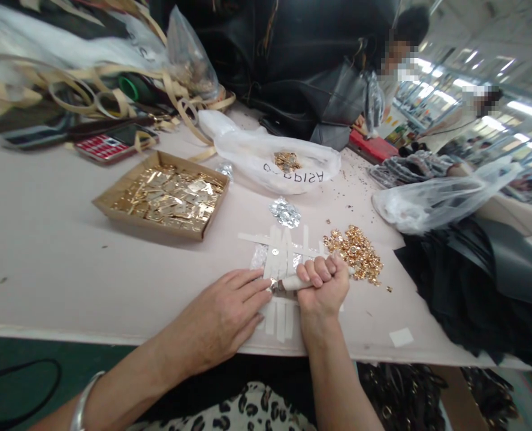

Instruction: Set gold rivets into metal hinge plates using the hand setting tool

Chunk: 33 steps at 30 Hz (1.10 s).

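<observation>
My right hand is closed round a hand tool with a pale wrapped handle and a short dark metal tip. The tip points left, at a small shiny piece by my left fingertips. My left hand lies flat with its fingers stretched out, the fingertips at the tool's tip. Under both hands is a patch of tabletop covered with crossed strips of whitish tape. A small round silver disc lies on the tape. Beyond it is a pile of silver discs.
A cardboard tray of gold metal plates stands left. Small gold fittings are heaped right of my right hand. Behind lies a white plastic bag holding gold parts. Dark sheet material covers the table's right side. Two people are in the background.
</observation>
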Available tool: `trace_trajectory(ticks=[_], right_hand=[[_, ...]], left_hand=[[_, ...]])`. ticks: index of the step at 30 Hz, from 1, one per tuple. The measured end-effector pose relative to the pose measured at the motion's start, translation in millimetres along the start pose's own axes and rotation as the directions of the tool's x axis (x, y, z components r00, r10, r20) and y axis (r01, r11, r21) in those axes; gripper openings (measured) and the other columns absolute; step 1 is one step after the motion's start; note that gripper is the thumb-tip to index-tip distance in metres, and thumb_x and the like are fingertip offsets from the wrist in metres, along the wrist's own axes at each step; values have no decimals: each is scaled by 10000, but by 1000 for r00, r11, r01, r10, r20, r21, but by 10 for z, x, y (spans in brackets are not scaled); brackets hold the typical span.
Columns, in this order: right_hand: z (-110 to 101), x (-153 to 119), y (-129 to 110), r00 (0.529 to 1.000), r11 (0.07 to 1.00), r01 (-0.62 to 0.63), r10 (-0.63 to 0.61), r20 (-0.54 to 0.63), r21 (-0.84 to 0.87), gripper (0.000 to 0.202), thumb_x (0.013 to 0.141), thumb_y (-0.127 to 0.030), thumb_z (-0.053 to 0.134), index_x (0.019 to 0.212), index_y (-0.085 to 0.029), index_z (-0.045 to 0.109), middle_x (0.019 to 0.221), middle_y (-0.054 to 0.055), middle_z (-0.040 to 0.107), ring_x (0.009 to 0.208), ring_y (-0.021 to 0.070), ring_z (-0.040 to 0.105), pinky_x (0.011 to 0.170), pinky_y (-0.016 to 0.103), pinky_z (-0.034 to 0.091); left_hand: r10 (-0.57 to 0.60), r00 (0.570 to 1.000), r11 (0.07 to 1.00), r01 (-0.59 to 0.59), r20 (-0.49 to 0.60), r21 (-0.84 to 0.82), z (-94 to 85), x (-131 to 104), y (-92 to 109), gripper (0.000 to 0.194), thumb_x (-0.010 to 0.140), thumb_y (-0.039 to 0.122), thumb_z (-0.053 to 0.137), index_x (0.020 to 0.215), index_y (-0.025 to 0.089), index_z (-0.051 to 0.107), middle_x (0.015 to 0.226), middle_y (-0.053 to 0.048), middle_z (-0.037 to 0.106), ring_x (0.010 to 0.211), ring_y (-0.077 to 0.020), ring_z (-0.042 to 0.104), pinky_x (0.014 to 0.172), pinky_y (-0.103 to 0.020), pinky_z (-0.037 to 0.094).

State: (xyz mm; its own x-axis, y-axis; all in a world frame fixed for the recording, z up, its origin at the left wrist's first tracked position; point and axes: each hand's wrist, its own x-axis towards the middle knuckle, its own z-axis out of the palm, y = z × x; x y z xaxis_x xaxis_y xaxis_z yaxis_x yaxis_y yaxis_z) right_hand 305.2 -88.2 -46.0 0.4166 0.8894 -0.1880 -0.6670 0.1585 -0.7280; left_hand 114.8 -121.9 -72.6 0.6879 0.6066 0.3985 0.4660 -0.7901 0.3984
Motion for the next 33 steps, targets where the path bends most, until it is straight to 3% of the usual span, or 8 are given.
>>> trace_trajectory(ticks=[8,19,25,29,33], right_hand=[[10,-12,-53,998,999,1,2,65,-50,497,711,-278,640,590,-232,159,436,-140,150,354,45,118,362,182,283],[41,83,6,995,995,-86,87,-38,44,564,743,-314,695,600,-231,155,406,-146,198,342,41,147,357,185,282],[29,79,-29,997,997,-72,73,-24,23,605,747,-330,705,613,-230,124,409,-148,202,338,35,154,362,183,290],[11,57,-45,995,996,-84,85,-53,24,612,745,-327,701,616,-233,110,406,-150,194,338,32,141,357,179,283],[-4,76,-23,996,996,-85,85,1,-7,612,749,-336,703,611,-232,115,411,-149,193,339,33,146,365,175,303]], left_hand=[[-40,999,999,40,-30,-8,-6,-33,16,262,915,158,541,1157,155,642,1285,-134,629,1259,-274,544,1080,-478,481],[6,999,997,-9,-40,-74,-12,-49,64,207,925,151,542,1094,167,661,1145,-87,679,1161,-238,580,1072,-430,490],[-24,999,1000,25,-35,9,-21,-56,61,307,908,172,551,1204,160,634,1419,-156,555,1346,-302,490,1094,-491,472],[-17,1000,999,17,-11,37,31,-51,50,326,926,211,539,1238,167,624,1402,-125,591,1331,-307,514,1100,-517,463],[-37,999,998,38,-17,45,56,-54,64,355,936,217,515,1274,156,606,1385,-122,609,1308,-298,540,1099,-513,467]])
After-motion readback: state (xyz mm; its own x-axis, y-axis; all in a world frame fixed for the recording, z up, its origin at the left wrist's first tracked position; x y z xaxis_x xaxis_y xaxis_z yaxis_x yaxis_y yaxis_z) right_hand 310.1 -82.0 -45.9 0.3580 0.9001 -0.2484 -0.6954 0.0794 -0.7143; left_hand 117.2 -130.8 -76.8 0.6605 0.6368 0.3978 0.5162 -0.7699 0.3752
